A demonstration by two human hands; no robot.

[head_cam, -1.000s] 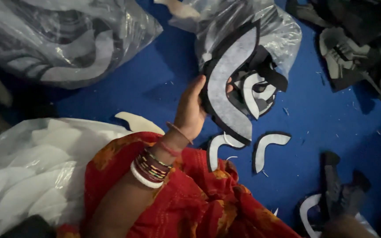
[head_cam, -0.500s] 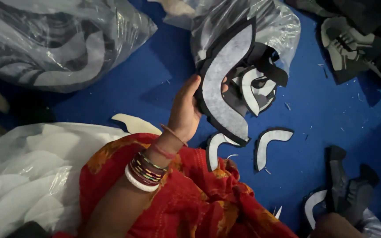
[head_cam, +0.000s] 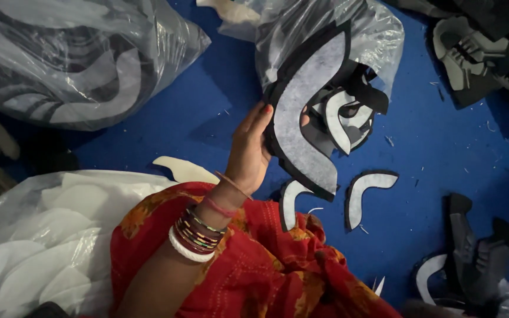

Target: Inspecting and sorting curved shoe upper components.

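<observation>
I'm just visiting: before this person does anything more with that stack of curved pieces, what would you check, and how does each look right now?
1. Left hand grips the stack of curved pieces: ok.
2. Stack edges line up: ok, roughly.
3. Right hand free: cannot tell, out of view.
4. Two loose pieces on the blue floor lie apart from the stack: ok.
5. Clear bag behind the stack open: cannot tell.

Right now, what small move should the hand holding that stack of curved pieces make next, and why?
Probably lower the stack of curved pieces onto the blue floor beside the two loose pieces: the left hand grips it by one edge, lifted off the floor.
</observation>
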